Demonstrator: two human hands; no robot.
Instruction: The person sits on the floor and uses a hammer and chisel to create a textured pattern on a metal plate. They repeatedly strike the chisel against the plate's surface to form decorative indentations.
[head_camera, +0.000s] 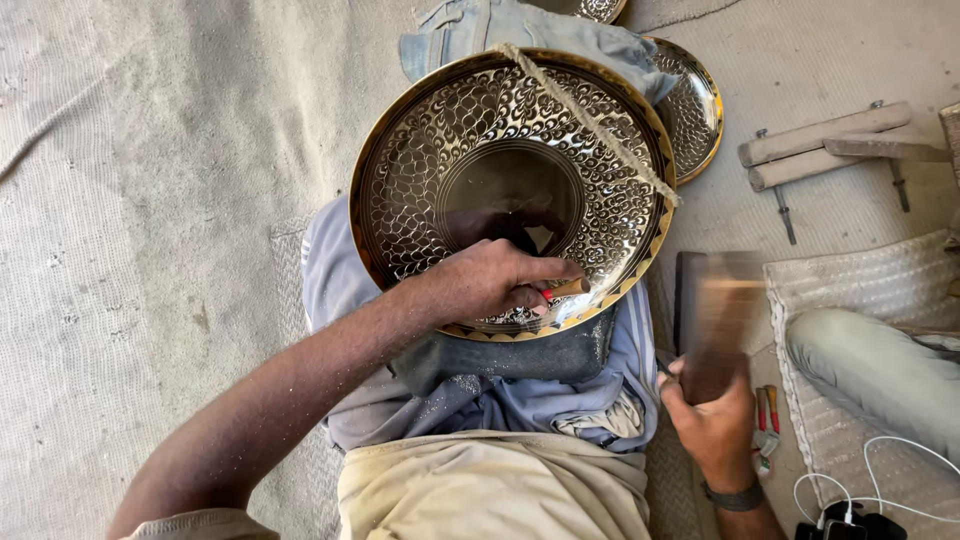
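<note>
The left hand (480, 285) has its grip closed around a short chisel with a red-and-wood shaft (565, 290), whose tip pokes out to the right of the fingers onto the lower rim of a large round engraved brass tray (500, 150). The tray lies just beyond that grip, propped on a grey cloth pad (520, 360) over the lap. To the right and lower, the right hand (715, 420) grips a blurred wooden-handled hammer (715, 310) tightly, raised beside the tray.
</note>
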